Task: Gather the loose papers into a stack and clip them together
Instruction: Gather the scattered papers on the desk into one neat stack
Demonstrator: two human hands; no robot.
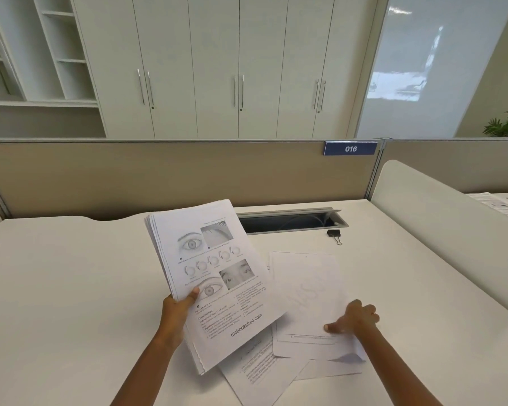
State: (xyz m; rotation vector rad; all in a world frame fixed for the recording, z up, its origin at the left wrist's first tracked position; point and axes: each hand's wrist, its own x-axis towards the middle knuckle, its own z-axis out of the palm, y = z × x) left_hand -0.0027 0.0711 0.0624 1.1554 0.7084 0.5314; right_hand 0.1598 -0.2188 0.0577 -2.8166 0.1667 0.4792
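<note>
Here, head view: gathering step was under way. Left grip (176, 310) clenched lower left edge of printed stack (214, 276), thumb on top page, stack tilted up above bench (71, 288). Right grip (357, 320) pinched near edge of loose sheet (308, 291), thumb on top, corner curled up. More loose sheets (261, 373) lay overlapping on bench, partly under held stack. Black binder clip (335, 234) sat well apart, beside cable slot (291, 222). Judged next: lift sheet onto stack, collect rest, square edges, then fetch clip.

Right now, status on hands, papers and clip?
Left hand grips gathered stack, raised. Right hand pinches loose sheet on desk; more sheets beneath. Binder clip lies apart, untouched.
</note>
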